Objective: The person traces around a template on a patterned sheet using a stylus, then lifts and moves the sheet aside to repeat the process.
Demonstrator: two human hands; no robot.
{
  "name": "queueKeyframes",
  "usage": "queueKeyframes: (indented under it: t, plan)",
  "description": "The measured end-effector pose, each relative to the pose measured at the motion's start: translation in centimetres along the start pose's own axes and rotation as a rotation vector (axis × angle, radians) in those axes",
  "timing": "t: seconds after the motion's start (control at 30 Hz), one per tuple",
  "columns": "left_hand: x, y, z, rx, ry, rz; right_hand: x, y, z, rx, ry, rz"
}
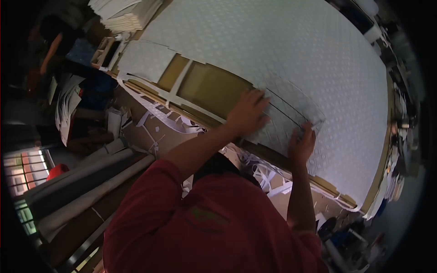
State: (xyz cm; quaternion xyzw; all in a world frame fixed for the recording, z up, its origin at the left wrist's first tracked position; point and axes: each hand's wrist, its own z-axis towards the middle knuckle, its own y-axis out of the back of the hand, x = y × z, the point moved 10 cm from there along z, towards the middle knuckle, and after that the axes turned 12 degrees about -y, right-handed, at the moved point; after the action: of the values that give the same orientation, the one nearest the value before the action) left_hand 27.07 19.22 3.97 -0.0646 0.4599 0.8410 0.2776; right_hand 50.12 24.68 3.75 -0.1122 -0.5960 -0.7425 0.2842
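A large sheet of pale, patterned material covers the table. My left hand is over its cut edge, fingers apart, beside a bare brown stretch of the tabletop. My right hand is curled over the sheet near the table's front edge, its fingers closed around something small and dark that I cannot make out. Two dark lines run across the pale material between my hands. A separate pale piece lies on the left part of the table.
Stacked white sheets stand at the table's far left corner. Long rolls lean at lower left. White scraps litter the floor under the front edge. A person's arm shows at upper left. Assorted items line the right side.
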Motion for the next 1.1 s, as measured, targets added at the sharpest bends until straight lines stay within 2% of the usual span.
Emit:
queueKeyframes:
  t: [0.03,0.07,0.1,0.2,0.3,0.4,0.47,0.6,0.9,0.97,1.1]
  plan:
    - [-0.4,-0.2,0.2,0.059,-0.019,0.031,-0.6,0.5,-0.1,0.009,0.062,0.090]
    - [0.2,-0.5,-0.2,0.078,0.073,-0.027,-1.4,1.5,-0.9,0.019,0.127,0.182]
    - [1.0,-0.5,-0.1,0.085,0.164,-0.071,-2.6,2.6,-1.4,0.009,0.080,0.181]
    - [0.3,-1.1,0.5,0.135,0.082,0.016,-6.0,5.1,-1.3,0.067,0.083,0.212]
    - [0.3,-1.0,0.6,0.197,0.134,0.065,-9.8,6.0,-1.8,0.034,-0.019,0.202]
    - [0.7,-1.5,0.5,0.231,0.139,0.106,-10.3,6.7,-1.7,-0.005,0.024,0.269]
    - [0.5,-1.3,0.7,0.221,0.099,0.151,-9.1,6.9,-1.8,-0.080,0.088,0.180]
    - [0.6,-1.2,0.5,0.217,0.137,0.120,-9.2,6.5,-1.7,-0.059,0.085,0.175]
    - [0.7,-1.8,0.2,0.202,0.036,0.110,-8.4,6.7,-1.6,-0.083,0.096,0.085]
    - [0.5,-1.4,0.1,0.129,-0.027,0.134,-7.9,6.6,-2.0,-0.076,0.109,0.056]
    - [0.8,-1.5,0.1,0.147,-0.007,0.149,-7.8,6.4,-1.6,-0.086,0.123,0.019]
